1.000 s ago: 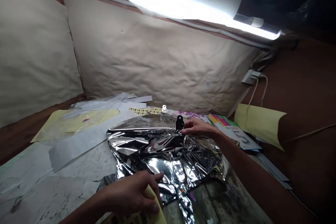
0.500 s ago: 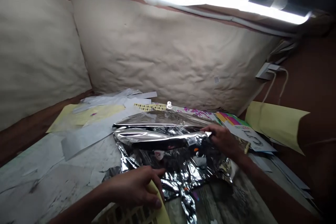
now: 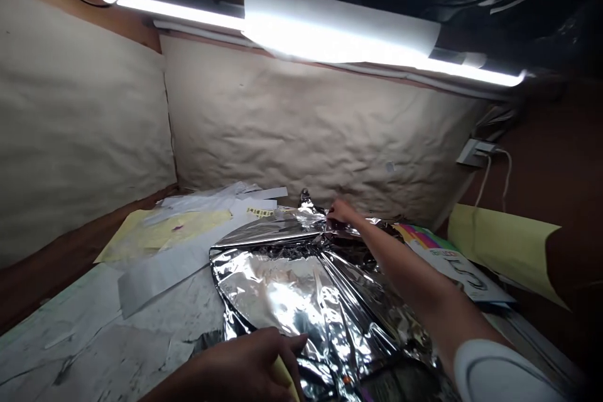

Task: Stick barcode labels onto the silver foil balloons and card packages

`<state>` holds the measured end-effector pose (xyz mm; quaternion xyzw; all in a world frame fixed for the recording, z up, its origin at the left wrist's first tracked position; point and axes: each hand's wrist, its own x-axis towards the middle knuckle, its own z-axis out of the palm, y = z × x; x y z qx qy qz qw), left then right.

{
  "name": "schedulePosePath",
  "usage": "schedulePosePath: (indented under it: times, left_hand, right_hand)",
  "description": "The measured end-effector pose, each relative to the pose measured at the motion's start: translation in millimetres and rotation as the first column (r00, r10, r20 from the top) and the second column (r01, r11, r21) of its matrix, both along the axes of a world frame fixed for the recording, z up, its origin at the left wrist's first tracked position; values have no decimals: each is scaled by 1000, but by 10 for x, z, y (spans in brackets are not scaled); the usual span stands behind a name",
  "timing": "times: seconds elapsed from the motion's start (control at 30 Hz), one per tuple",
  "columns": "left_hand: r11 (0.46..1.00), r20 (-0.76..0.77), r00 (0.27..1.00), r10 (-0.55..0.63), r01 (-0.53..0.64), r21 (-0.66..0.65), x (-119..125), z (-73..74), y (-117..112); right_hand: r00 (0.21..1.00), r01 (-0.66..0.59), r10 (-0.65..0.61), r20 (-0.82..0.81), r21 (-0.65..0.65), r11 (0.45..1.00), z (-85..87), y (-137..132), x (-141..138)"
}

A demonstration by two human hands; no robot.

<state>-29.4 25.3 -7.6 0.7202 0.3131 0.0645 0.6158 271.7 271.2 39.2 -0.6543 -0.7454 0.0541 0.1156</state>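
A large, crinkled silver foil sheet (image 3: 287,282) with a rounded left edge lies over the middle of the table. At its far side my right hand (image 3: 342,211) has its fingers closed on the foil, with that arm stretched across the sheet. My left hand (image 3: 254,361) is at the near edge, low in the view, fingers curled around a yellow paper sheet (image 3: 283,377). Only a sliver of this paper shows; the rest is hidden by the hand and the frame's edge.
White paper strips (image 3: 164,264) and yellow paper (image 3: 188,226) lie at the left. A colourful printed booklet (image 3: 452,264) rests at the right, below a hanging yellow sheet (image 3: 504,248). A lit tube lamp (image 3: 330,31) hangs overhead. Cords run from a wall socket (image 3: 477,152).
My right hand has moved away from me and to the left, drawing the foil's raised edge to the far side. The foil now lies flatter. The left hand keeps its yellow paper.
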Motion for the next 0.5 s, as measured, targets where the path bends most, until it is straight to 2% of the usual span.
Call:
schedulePosePath:
  times: [0.1,0.17,0.3,0.4,0.47,0.5]
  left_hand:
    - [980,133,981,141,-120,-158,7,67,4]
    - [927,236,922,307,-234,-294,15,81,44]
    - [775,339,712,615,-464,-429,30,61,205]
    - [666,390,540,746,-590,-457,24,59,307]
    - [633,405,488,773,-634,-444,20,54,336]
    - [632,409,485,773,-646,-428,21,47,340]
  right_hand:
    - [995,56,-53,80,-30,998,-173,-103,-80]
    - [994,69,-70,86,5,998,-195,-193,-98]
    - [999,43,-40,-23,119,992,-56,-464,-112]
    - [984,-77,94,-154,114,991,29,-837,-175]
    - [897,-233,224,-381,23,972,8,-1159,-254]
    - [781,-328,255,-569,-27,944,-26,-1325,-303]
